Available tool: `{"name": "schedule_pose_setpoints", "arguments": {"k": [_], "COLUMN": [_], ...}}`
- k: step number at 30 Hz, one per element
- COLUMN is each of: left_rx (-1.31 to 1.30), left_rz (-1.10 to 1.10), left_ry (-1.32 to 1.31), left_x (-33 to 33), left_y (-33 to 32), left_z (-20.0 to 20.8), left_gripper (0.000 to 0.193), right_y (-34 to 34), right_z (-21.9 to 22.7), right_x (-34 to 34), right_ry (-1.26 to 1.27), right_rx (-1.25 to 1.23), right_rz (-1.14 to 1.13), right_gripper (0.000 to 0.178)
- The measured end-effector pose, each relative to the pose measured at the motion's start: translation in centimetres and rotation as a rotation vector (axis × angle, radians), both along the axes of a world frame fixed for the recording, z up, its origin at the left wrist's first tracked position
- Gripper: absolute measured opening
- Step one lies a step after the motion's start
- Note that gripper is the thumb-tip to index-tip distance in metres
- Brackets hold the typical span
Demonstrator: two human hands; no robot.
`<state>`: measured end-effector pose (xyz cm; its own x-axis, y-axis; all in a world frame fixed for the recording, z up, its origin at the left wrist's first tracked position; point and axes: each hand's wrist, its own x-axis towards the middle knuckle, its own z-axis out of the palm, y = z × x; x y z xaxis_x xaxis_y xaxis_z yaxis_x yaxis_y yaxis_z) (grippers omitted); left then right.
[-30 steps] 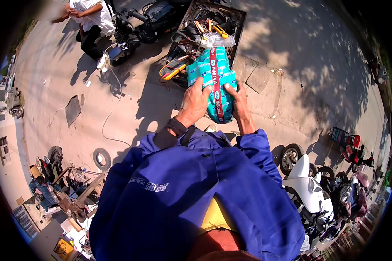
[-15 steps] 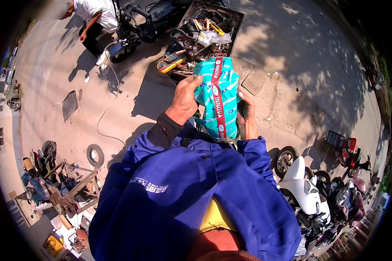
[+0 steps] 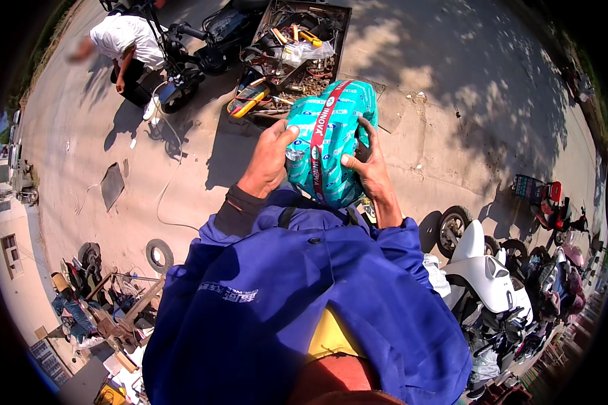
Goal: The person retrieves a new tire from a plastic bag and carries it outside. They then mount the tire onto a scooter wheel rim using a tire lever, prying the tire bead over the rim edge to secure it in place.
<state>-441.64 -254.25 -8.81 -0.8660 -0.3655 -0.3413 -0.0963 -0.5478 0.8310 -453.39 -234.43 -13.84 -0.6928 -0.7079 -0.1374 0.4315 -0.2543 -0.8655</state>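
Between my two hands is a rounded package [image 3: 341,138] in teal printed wrapping, with a red printed band running over it. My left hand [image 3: 269,158] grips its left side, thumb on top near a small silvery patch. On the right side, my right hand [image 3: 373,172] holds it with the thumb pressed on the wrapping and the fingers round the edge. The package is held in front of my blue jacket [image 3: 304,290], and its underside is hidden. What lies inside the wrapping does not show.
Beyond the package stands a metal tray [image 3: 348,40] of tools and small parts, with a yellow-edged meter [image 3: 250,100] at its near corner. A person in a white shirt [image 3: 125,40] crouches by a scooter. A loose tyre [image 3: 159,255] lies left; a white scooter body [image 3: 486,283] stands right.
The package has turned and tilted between my hands, so its red band now slants. My right thumb has come onto its top. The view has shifted slightly.
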Motion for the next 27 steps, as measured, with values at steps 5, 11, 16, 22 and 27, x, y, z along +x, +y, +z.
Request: {"name": "schedule_pose_setpoints", "arguments": {"k": [5,11,16,22,27], "left_rx": [0.124,0.200,0.332,0.356,-0.234], "left_rz": [-0.048,-0.033,-0.012,-0.179,-0.301], "left_ry": [0.105,0.009,-0.101,-0.163,-0.019], "left_x": [-2.0,-3.4,-3.6,-4.0,-7.5], "left_y": [0.6,-0.2,-0.3,0.0,-0.9], "left_z": [-0.8,-3.3,-6.1,-4.6,-0.3], "left_gripper": [0.040,0.044,0.033,0.036,0.067], "right_y": [1.2,2.4,3.0,3.5,1.8], "right_z": [-2.3,-2.2,-10.4,-10.2,-2.5], "right_x": [-0.6,0.4,-0.1,-1.2,-1.0], "right_ry": [-0.037,-0.434,-0.619,-0.354,-0.499], "right_rx": [-0.049,-0.388,-0.471,-0.088,-0.088], "right_rz": [-0.055,-0.076,-0.083,-0.051,-0.067], "right_gripper": [0.136,0.103,0.040,0.039,0.063]}}
